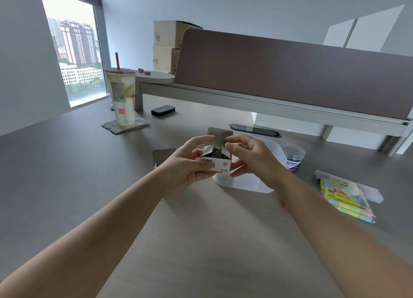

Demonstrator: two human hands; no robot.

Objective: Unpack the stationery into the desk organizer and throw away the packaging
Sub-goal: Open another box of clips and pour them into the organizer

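Both hands held a small white cardboard box with red edges [216, 161] above the grey-brown counter [201, 241], near its middle. The box's top flap [220, 134] stood upright and open, and a heap of thin metal paper clips [220, 155] showed inside. The left hand [190, 165] cupped the box from its left side and underneath, its grip closed around the cardboard. The right hand [250, 156] pinched the box's right side, thumb at the front and fingers by the flap.

A white flat sheet with rounded corners [248, 183] lay on the counter directly under the hands. Just beside it to the right stood a clear round plastic tub with a blue label [292, 155]; its dark contents were too blurred to identify. Farther right lay a packet of pastel sticky notes in clear wrap [346, 199]. A flat piece of grey card [163, 155] lay left of the hands.

At the far left a tall plastic drink cup with a red straw [121, 98] stood on a crumpled wrapper, with a black oblong object [162, 110] near it.
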